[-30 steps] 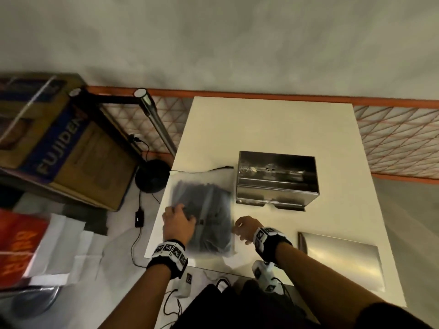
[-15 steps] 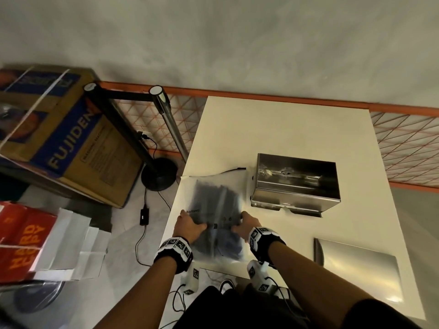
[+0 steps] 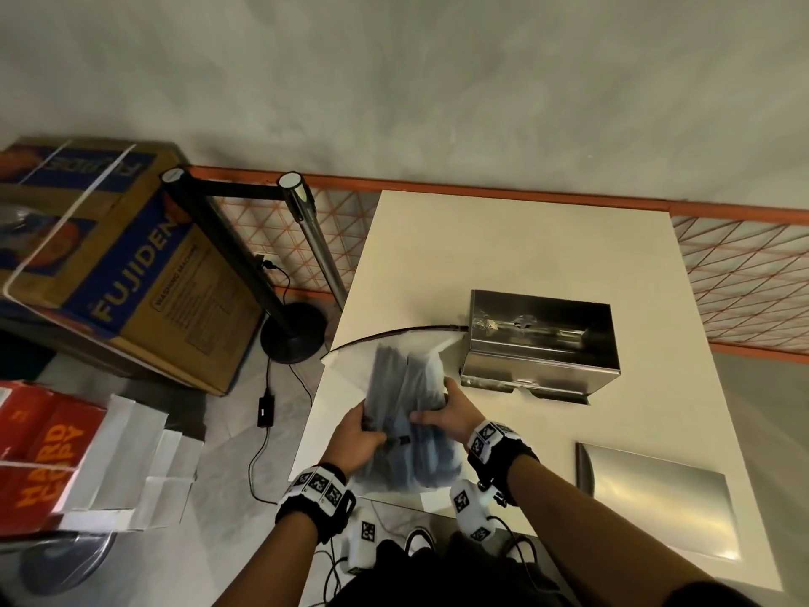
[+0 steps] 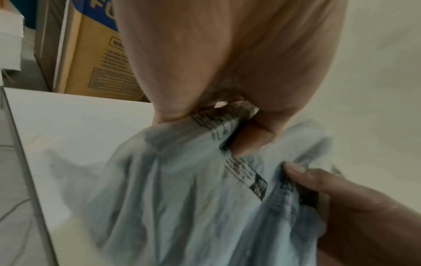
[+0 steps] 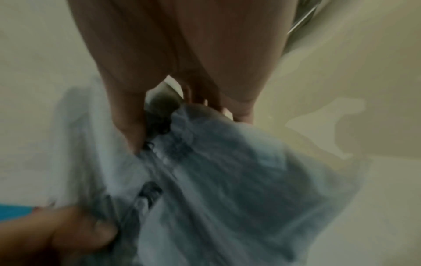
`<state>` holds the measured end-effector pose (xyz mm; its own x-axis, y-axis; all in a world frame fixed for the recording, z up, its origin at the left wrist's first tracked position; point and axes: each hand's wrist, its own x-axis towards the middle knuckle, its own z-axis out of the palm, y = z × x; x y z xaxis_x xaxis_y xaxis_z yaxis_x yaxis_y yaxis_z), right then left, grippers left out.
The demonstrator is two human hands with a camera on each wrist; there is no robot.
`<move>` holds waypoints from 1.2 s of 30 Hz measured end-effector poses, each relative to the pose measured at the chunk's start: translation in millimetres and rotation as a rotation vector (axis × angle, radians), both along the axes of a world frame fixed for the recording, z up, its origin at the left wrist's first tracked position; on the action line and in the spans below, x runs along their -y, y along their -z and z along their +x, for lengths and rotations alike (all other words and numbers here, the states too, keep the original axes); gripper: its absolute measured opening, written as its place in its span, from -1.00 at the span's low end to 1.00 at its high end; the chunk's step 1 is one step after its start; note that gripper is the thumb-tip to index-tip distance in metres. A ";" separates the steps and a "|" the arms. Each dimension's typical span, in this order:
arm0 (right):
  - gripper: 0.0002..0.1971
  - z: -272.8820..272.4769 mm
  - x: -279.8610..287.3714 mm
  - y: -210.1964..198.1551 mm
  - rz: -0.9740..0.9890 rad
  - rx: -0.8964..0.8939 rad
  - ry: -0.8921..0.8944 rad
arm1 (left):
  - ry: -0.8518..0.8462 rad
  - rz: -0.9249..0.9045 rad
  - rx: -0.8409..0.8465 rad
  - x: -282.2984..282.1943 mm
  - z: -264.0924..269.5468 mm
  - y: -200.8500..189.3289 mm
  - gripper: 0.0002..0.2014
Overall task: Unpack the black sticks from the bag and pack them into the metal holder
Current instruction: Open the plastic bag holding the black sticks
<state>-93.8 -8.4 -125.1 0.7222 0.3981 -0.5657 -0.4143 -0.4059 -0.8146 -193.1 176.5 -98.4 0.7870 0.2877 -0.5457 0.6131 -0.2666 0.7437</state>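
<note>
Head view, with both wrist views. The white table [image 3: 516, 256] carries the metal holder [image 3: 543, 348], an open-topped box that serves here as the landmark. Just beside the holder's left wall lies the translucent bag [image 3: 407, 414], with the black sticks [image 3: 394, 387] showing as a dark bundle through the film; the bag's far edge [image 3: 394, 335] curls up and meets the holder's upper left corner. A flat metal plate [image 3: 656, 501] lies on the table nearer the person than the holder, apart from it. Off the table, left of the holder, stand a chrome barrier post [image 3: 315, 243] and a black one [image 3: 232, 256], a cardboard carton [image 3: 118, 265] and a red box [image 3: 39, 449] on the floor.

The left hand [image 3: 357, 435] pinches a fold of the film between thumb and fingers, confirmed in the left wrist view [image 4: 227, 111]. The right hand [image 3: 451, 414] grips the bag's holder-side edge, fingers curled around film and sticks, as the blurred right wrist view [image 5: 182, 100] also suggests.

Compared with half a second earlier, the hands have closed inward and bunched the bag, which then lay flat beneath them.
</note>
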 end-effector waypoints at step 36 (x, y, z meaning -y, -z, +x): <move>-0.63 13.8 124.1 -65.4 0.384 -0.190 0.263 | 0.414 0.052 0.138 40.5 67.6 -56.4 -0.54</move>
